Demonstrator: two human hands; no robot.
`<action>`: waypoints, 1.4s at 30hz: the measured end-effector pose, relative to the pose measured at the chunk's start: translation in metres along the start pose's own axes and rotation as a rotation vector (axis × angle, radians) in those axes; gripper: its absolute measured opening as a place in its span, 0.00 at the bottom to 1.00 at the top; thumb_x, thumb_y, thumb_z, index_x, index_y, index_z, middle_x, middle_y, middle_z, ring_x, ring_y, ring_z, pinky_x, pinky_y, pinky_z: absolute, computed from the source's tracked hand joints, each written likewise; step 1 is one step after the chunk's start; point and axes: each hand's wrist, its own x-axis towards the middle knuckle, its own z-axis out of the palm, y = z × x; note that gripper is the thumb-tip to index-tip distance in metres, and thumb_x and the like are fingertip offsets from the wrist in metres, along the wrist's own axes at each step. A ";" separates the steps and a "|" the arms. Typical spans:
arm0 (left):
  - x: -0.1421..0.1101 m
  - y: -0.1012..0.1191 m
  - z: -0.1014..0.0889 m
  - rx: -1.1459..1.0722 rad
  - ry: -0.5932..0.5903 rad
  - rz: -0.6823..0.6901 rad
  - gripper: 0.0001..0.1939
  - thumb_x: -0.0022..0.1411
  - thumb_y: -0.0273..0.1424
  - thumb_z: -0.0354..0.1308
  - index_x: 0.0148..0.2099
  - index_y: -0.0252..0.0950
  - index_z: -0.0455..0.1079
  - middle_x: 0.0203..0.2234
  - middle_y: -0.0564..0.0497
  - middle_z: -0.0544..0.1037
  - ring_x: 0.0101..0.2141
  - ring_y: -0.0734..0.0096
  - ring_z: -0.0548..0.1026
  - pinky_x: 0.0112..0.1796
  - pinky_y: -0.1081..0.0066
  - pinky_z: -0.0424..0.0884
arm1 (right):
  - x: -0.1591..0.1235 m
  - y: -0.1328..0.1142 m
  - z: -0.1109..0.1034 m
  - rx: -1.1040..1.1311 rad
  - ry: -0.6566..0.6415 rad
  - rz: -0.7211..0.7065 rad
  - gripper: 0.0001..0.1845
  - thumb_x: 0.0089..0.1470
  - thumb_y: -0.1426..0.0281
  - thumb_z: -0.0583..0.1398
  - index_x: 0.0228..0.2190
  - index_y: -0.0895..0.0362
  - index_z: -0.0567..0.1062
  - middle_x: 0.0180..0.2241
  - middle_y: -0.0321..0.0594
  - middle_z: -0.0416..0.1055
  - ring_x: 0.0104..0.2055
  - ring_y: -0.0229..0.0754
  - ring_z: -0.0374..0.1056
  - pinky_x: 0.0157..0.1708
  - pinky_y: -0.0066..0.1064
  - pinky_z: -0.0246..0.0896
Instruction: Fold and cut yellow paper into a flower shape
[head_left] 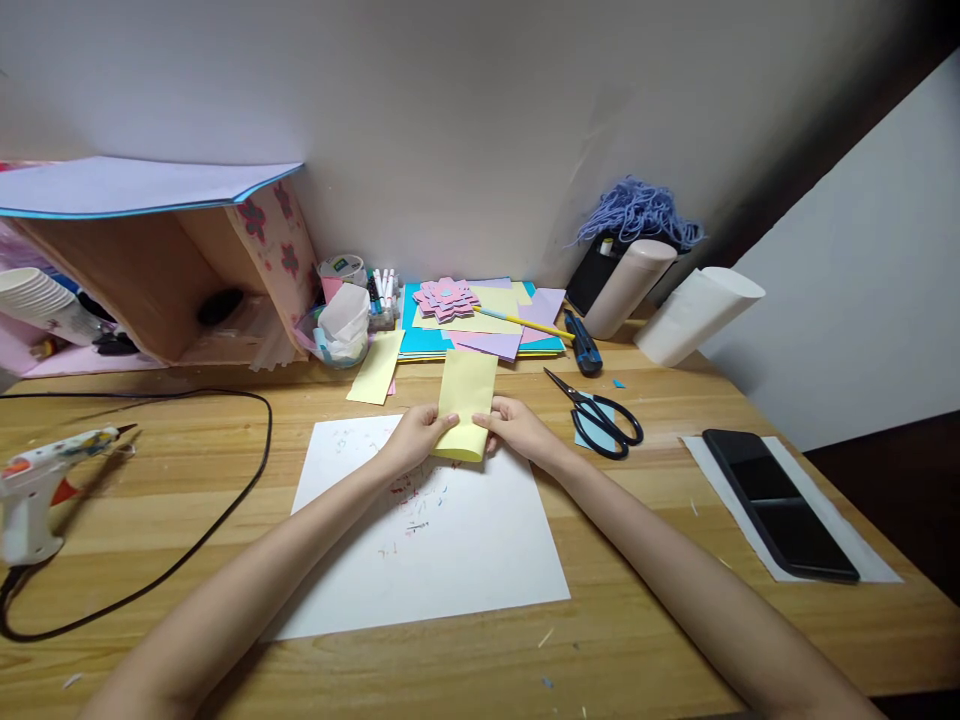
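Note:
A strip of yellow paper is held between my two hands, its near end curled under in a fold. My left hand pinches its left edge, thumb on top. On the right edge, my right hand grips it the same way, the fingers partly behind the paper. Below both hands lies a white sheet with small coloured marks. Black-handled scissors rest open to the right, over a light blue paper piece. Another yellow strip lies to the left.
A glue gun with a looping black cord is at left, near a cardboard box. Behind are stacked coloured papers, a pink paper flower, a yellow pencil and a blue cutter. A phone lies right.

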 end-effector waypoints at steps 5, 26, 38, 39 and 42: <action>0.000 0.000 0.002 0.009 0.048 0.014 0.21 0.50 0.44 0.55 0.31 0.28 0.70 0.23 0.49 0.74 0.23 0.72 0.68 0.23 0.75 0.60 | -0.001 0.000 0.002 0.002 -0.043 0.004 0.16 0.45 0.65 0.61 0.36 0.61 0.69 0.26 0.39 0.73 0.23 0.34 0.69 0.20 0.22 0.64; -0.002 0.005 0.000 -0.074 -0.109 0.007 0.19 0.52 0.41 0.56 0.37 0.27 0.69 0.20 0.49 0.73 0.17 0.73 0.69 0.21 0.73 0.65 | -0.003 -0.004 -0.003 -0.059 -0.104 0.019 0.21 0.45 0.66 0.62 0.40 0.63 0.66 0.21 0.38 0.73 0.18 0.34 0.68 0.19 0.23 0.64; 0.001 -0.002 -0.001 0.065 0.048 0.130 0.17 0.51 0.39 0.56 0.34 0.28 0.70 0.27 0.48 0.74 0.26 0.70 0.71 0.25 0.74 0.65 | -0.009 -0.008 -0.003 -0.024 -0.234 0.075 0.21 0.45 0.68 0.62 0.40 0.63 0.64 0.21 0.43 0.75 0.24 0.41 0.73 0.22 0.25 0.66; 0.002 -0.003 -0.001 0.089 0.055 0.148 0.16 0.52 0.39 0.56 0.34 0.28 0.70 0.28 0.47 0.75 0.28 0.69 0.71 0.26 0.74 0.65 | -0.009 -0.009 -0.003 -0.025 -0.240 0.079 0.21 0.45 0.68 0.63 0.40 0.63 0.64 0.20 0.43 0.75 0.24 0.42 0.73 0.22 0.25 0.66; 0.001 -0.003 -0.001 0.101 0.038 0.166 0.16 0.53 0.38 0.54 0.36 0.28 0.70 0.30 0.46 0.75 0.30 0.68 0.71 0.28 0.73 0.65 | -0.011 -0.010 -0.003 -0.019 -0.248 0.078 0.22 0.44 0.68 0.63 0.40 0.64 0.65 0.19 0.42 0.74 0.23 0.42 0.73 0.22 0.26 0.67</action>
